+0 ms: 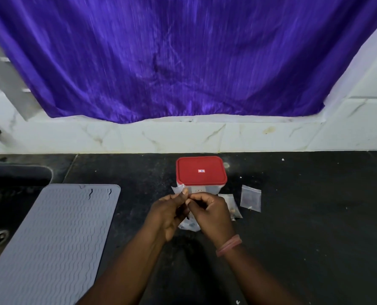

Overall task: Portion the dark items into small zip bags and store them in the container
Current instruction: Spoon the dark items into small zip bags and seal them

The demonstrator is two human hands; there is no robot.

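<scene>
Together our hands, left and right, pinch one small bag above the bench. Behind it stands the red-lidded container.

Your two hands hold a small zip bag in front of the container.

Your left hand and right hand meet over the dark counter, and both pinch the top of a clear bag; its lower part shows under the hands, but what is inside I cannot tell. Just behind stands the container with its red lid on. To the right of your right hand lies a second bag, and a third bag lies flat a little farther right. A grey mat lies on the left, partly over the sink. A purple curtain hangs above the white tiles. You wear a pink band on the right wrist.
</scene>
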